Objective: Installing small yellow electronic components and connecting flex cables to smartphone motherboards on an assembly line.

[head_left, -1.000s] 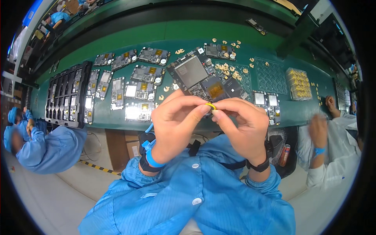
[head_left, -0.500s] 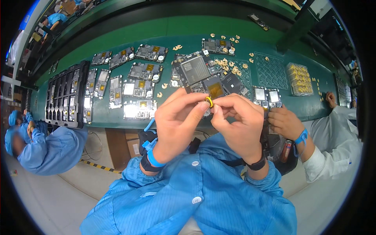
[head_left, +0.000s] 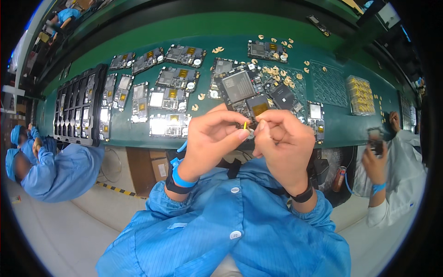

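Note:
My left hand pinches a small yellow ring-shaped piece between thumb and forefinger, seen almost edge-on. Right beside it, the fingertips of my right hand are pressed together; whatever they may hold is hidden. Just beyond both hands lies a pile of circuit boards, the top one a large dark board with a grey metal shield. An amber-coloured patch shows on a board close to my fingers. A round white sticker on a board is partly covered by my hands.
Several circuit boards lie in rows to the left, beside a black slotted tray. Small cream curled pieces are scattered beyond the pile. Rightward are a clear plastic sheet, a clear box of yellow parts and a co-worker's hand holding a board.
The yellow ring has turned edge-on in my left fingers, and my right fingertips have come slightly away from it. The co-worker at the right has lifted a circuit board off the table.

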A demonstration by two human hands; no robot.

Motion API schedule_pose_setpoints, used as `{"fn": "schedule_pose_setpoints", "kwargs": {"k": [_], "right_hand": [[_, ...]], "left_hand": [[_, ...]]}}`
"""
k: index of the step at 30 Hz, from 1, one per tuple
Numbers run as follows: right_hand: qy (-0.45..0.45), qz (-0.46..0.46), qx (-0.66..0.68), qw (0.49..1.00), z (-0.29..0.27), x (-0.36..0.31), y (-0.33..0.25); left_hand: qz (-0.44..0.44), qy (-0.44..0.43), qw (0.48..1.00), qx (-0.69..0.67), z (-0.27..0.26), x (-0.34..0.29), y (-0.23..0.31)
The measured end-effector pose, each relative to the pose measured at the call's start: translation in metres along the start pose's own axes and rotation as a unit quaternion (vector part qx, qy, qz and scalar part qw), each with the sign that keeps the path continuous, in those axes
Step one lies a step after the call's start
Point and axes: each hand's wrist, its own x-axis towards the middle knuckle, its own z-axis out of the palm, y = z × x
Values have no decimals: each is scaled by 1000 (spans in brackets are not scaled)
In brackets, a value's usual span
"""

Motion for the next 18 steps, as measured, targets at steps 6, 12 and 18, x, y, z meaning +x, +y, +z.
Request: {"fn": "schedule_pose_setpoints", "kwargs": {"k": [6, 12, 18], "right_hand": [[-18, -31, -50, 998, 8, 3, 4], [-108, -159, -70, 979, 17, 15, 9], [-121, -73, -73, 987, 20, 16, 6]], "left_hand": [[24, 20, 1000, -4, -21, -6, 1], [18, 43, 999, -14, -31, -11, 7], [19, 40, 999, 0, -32, -13, 10]]}}
